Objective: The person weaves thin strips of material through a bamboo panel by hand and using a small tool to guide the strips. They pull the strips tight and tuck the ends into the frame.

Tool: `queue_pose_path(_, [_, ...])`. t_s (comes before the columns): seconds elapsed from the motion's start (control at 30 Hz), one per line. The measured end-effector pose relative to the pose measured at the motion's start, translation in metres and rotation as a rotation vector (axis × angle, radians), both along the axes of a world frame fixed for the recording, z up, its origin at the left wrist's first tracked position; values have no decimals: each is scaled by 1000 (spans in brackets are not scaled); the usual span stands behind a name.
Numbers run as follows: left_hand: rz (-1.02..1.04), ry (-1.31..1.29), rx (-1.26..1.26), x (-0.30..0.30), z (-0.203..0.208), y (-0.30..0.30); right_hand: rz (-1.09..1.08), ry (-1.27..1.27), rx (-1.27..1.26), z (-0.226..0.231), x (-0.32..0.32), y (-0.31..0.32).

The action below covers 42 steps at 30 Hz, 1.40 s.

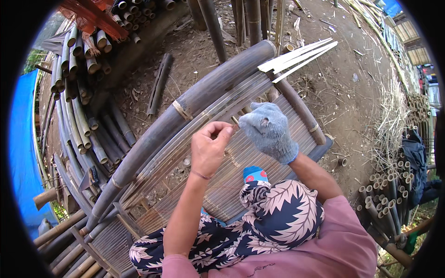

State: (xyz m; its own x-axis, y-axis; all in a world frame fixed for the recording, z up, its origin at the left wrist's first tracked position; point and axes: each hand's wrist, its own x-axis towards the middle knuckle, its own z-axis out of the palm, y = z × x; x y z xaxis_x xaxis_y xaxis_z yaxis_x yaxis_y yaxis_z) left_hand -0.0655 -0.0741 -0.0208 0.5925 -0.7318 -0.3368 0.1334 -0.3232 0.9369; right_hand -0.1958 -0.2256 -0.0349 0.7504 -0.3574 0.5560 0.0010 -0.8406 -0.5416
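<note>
My bare left hand [209, 147] is pinched shut over the thin bamboo slats of a woven bamboo panel [241, 157], fingertips at a thin tie or slat near a thick dark bamboo pole [194, 99]. My right hand [269, 129], in a grey knitted glove, is closed just to the right of it, pressing on the same spot of the slats. What the fingers grip is too small to make out. Pale split bamboo strips [299, 58] stick out past the pole's far end. My knees in leaf-patterned cloth [278, 213] sit below.
A stack of cut bamboo poles [76, 106] lies to the left, beside a blue tarp [23, 153]. More cut bamboo ends [382, 199] stand at the right, near straw [394, 116]. Bare dirt ground [343, 83] lies beyond the panel, with upright poles [245, 18] at the top.
</note>
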Motion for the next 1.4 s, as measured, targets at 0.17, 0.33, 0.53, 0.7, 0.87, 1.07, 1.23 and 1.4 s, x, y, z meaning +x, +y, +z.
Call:
queue_pose_path(0.17, [38, 513, -22, 16, 9, 11, 10, 74, -25, 9, -9, -3])
queue_pose_path(0.33, [-23, 523, -109, -12, 1, -5, 145, 73, -72, 23, -5, -4])
queue_pose_path(0.53, [4, -92, -186, -15, -4, -14, 73, 133, 832, 17, 4, -6])
queue_pose_path(0.7, [45, -186, -132, -9, -3, -13, -1, 209, 446, 5, 4, 7])
queue_pose_path(0.87, [108, -301, -127, -15, -2, -18, 14, 207, 395, 2, 3, 9])
queue_pose_path(1.07, [32, -418, -133, -14, 1, -18, -12, 117, 80, -1, 2, 6])
queue_pose_path(1.23, [-40, -83, -116, -7, -1, -15, -89, 78, -4, 5, 2, 7])
queue_pose_path(1.4, [52, 357, -52, 0, 3, -12, -37, 19, -25, 13, -4, 5])
